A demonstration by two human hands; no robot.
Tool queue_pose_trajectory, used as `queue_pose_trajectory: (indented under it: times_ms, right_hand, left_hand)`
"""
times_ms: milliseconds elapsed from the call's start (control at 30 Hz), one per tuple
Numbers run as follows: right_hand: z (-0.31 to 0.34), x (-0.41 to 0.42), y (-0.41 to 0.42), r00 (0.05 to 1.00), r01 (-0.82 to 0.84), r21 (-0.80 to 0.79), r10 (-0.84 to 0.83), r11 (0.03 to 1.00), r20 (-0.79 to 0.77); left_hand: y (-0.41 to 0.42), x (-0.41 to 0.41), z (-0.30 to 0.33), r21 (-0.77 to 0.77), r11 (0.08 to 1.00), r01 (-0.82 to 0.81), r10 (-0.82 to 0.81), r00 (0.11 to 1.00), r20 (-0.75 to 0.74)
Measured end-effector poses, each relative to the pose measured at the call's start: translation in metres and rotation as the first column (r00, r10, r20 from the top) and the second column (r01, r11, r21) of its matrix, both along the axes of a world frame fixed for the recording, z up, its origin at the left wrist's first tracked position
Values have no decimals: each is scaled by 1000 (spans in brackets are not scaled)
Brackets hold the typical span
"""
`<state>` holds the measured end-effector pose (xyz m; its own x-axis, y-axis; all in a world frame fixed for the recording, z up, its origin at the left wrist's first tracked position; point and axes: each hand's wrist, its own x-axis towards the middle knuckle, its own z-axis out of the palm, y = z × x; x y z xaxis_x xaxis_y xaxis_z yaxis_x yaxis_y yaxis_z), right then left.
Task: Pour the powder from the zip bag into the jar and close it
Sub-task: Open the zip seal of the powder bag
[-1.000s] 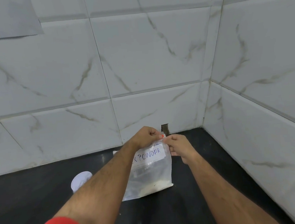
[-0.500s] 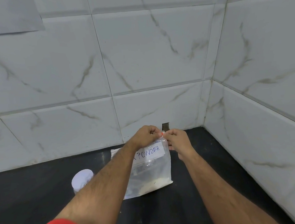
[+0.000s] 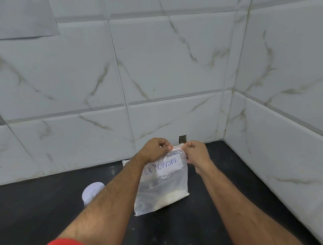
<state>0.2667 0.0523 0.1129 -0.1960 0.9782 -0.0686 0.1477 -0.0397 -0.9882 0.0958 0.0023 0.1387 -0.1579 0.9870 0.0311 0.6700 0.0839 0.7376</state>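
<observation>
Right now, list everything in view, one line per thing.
zip bag: one, clear with red zip strip and white label, upright on the countertop, top edge pinched by both hands
powder: one small heap, off-white, bottom of the bag
jar: one, white top showing, left of the bag, partly hidden by the left forearm
countertop: one, black
wall tiles: white marble, behind and right
left hand: fingers on the zip
right hand: fingers on the zip

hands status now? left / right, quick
Left hand: closed, pinching the top strip of the zip bag.
Right hand: closed, pinching the same top strip at its right end.
</observation>
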Motion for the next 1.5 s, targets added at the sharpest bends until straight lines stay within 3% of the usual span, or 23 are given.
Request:
queue_pose_trajectory:
  times_ms: [1033, 1500]
  right_hand:
    - [12, 12, -7, 999, 34, 68, -32, 997, -31]
    - [18, 18, -6, 999, 47, 79, -45, 996, -29]
  left_hand:
    - [-51, -56, 27, -17, 994, -105, 99, 974, -201]
    - [-82, -88, 27, 14, 979, -205, 204, 962, -179]
